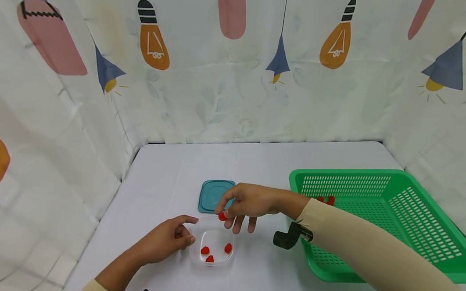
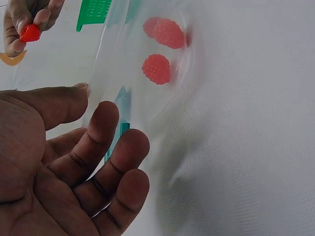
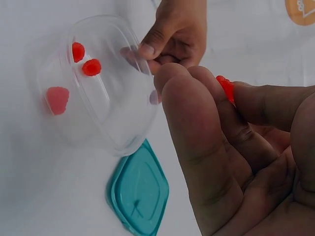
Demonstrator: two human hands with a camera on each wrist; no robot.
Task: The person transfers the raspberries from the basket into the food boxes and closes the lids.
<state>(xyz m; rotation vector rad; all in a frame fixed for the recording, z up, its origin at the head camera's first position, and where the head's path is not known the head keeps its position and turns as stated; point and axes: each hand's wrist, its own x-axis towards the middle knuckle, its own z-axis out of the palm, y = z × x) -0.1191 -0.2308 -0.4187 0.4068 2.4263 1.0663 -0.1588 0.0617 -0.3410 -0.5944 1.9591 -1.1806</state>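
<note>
A clear plastic container [image 1: 212, 225] stands on the table with three red raspberries inside, one of them a raspberry [image 3: 58, 100] apart from the other two. My left hand [image 1: 164, 239] holds the container's rim at its left side, thumb and index finger on the edge and the other fingers loosely bent. Over the container's far right corner, my right hand [image 1: 246, 206] pinches another raspberry [image 2: 30, 33] between thumb and fingertips. Behind the container lies a teal lid [image 1: 211, 195], partly covered by the right hand in the head view.
A large green basket [image 1: 345, 171] stands on the right side of the table, under the right forearm. A few raspberries [image 1: 331, 200] show inside it; the arm hides part of its inside. White cloth covers the table [image 1: 171, 166], and a patterned curtain [image 1: 214, 98] hangs behind.
</note>
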